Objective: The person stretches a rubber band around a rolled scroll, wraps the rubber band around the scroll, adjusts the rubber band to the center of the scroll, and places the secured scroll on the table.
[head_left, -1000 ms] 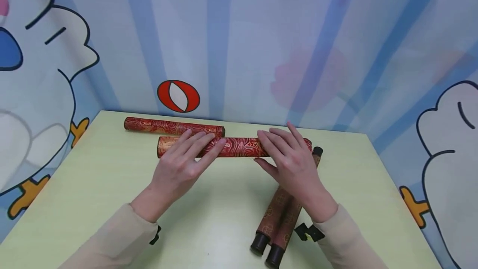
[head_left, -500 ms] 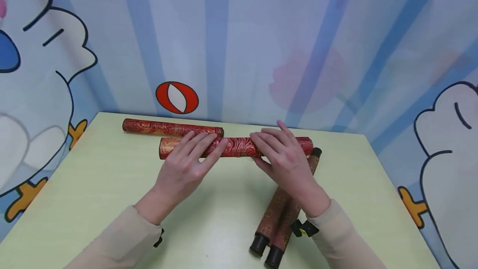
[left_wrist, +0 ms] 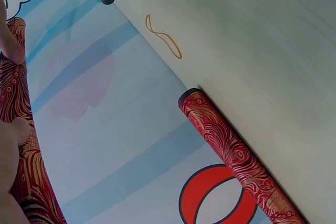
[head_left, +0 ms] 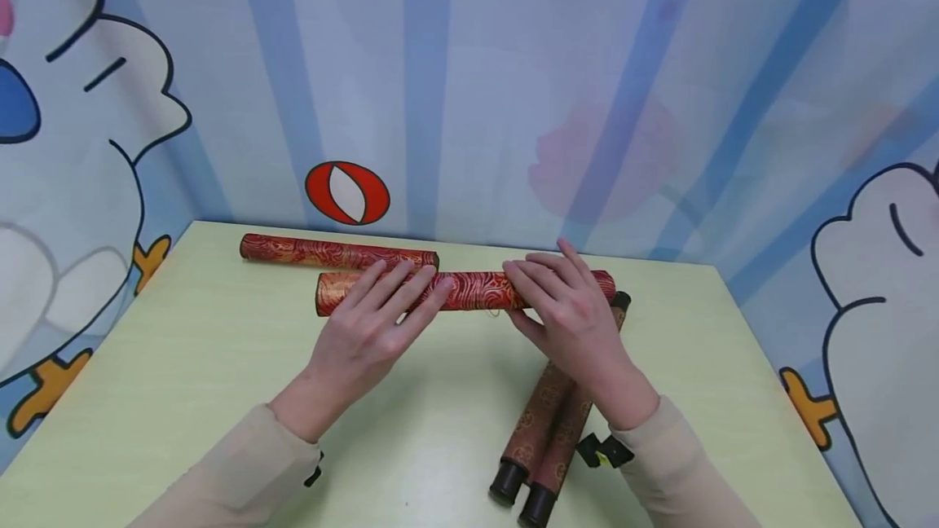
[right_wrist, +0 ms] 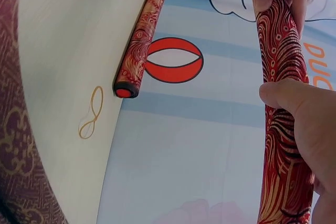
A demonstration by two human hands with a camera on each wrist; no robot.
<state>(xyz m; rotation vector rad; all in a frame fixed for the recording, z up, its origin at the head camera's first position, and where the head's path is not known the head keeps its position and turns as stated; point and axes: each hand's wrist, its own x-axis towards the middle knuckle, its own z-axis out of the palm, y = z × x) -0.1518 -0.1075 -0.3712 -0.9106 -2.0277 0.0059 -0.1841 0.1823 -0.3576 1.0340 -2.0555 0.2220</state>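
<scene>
Both hands hold a red-and-gold patterned scroll (head_left: pixel 480 291), rolled up and level above the table. My left hand (head_left: pixel 363 336) grips its left part, fingers over the top. Near the other end, my right hand (head_left: pixel 575 320) holds it with fingers above and thumb below. In the right wrist view, the right thumb (right_wrist: pixel 281 93) presses against the roll (right_wrist: pixel 283 56). A second red scroll (head_left: pixel 330 252) lies along the table's back edge; its black-rimmed end (right_wrist: pixel 126 91) shows a red centre. A thin yellow loop, like a rubber band (left_wrist: pixel 164 36), lies on the table.
Two brown patterned scrolls (head_left: pixel 535 422) with black end knobs (head_left: pixel 506 483) lie side by side, slanting under the right forearm. A blue striped backdrop (head_left: pixel 484 104) stands behind the pale table (head_left: pixel 411 463), with printed cartoon figures on both sides.
The held scroll has shifted slightly to the right. My right hand slid left along it, then back to the right. The other scrolls have stayed put.
</scene>
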